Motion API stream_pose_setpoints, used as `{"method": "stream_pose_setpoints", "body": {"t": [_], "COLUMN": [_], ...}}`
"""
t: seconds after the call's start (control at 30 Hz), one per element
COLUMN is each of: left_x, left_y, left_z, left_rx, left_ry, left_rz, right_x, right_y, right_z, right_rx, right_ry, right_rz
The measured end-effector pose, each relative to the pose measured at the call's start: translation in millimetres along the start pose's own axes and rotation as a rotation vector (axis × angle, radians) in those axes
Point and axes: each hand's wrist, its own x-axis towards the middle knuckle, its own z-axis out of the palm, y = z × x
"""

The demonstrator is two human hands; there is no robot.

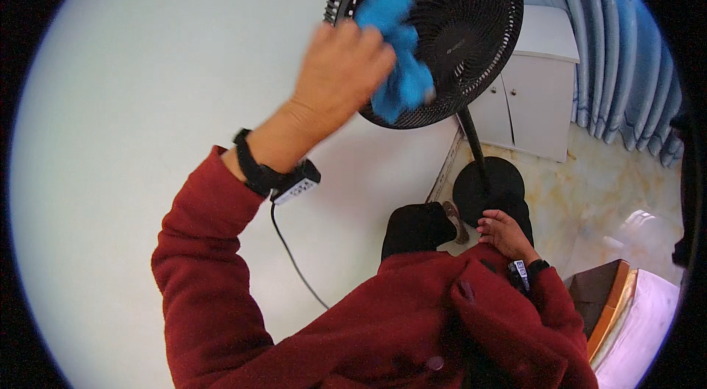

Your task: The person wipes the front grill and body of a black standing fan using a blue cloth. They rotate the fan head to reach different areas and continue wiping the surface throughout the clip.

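Observation:
My left hand [343, 66], blurred, grips a bunched blue cloth [406, 77] against the front grille of a black pedestal fan [475, 19]. The cloth lies over the left part of the round grille, and the fingertips are partly hidden behind it. Below the fan head, a thin black pole [471, 132] runs down to a round black base [467, 190] on the floor. My right hand [505, 234] is low in front of my body, near my leg, with its fingers apart and nothing in it.
A pale wall [138, 85] fills the left side. Behind the fan stand a white two-door cabinet [538, 102] and a blue curtain [602, 58]. A brown-edged piece of furniture with a light cover [640, 323] is at the lower right. A black cable [293, 265] hangs from my left wrist device.

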Motion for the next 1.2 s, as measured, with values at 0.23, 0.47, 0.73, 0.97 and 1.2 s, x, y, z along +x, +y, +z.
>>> {"method": "stream_pose_setpoints", "body": {"t": [0.23, 0.47, 0.73, 0.97, 1.2], "left_x": [-27.0, -66.2, -44.0, -79.1, -41.6], "left_y": [27.1, 40.8, 61.7, 82.5, 48.9], "left_z": [-3.3, -2.2, 18.1, 32.7, 46.8], "left_rx": [-0.156, -0.249, -0.534, -0.926, -0.966], "left_ry": [-0.042, -0.1, 0.345, 0.509, 0.881], "left_rz": [-0.019, -0.106, -0.647, -0.908, -0.928], "right_x": [7.0, 0.8, 3.6, -19.8, -7.5], "right_y": [3.5, 3.1, 6.2, -52.3, -77.9], "right_z": [-5.1, -15.3, -19.8, 23.3, 95.8], "right_rx": [0.047, 0.077, 0.0, -0.478, -0.589], "right_ry": [-0.035, 0.024, 0.021, 0.17, 0.096], "right_rz": [-0.007, 0.01, 0.003, -0.032, -0.128]}}
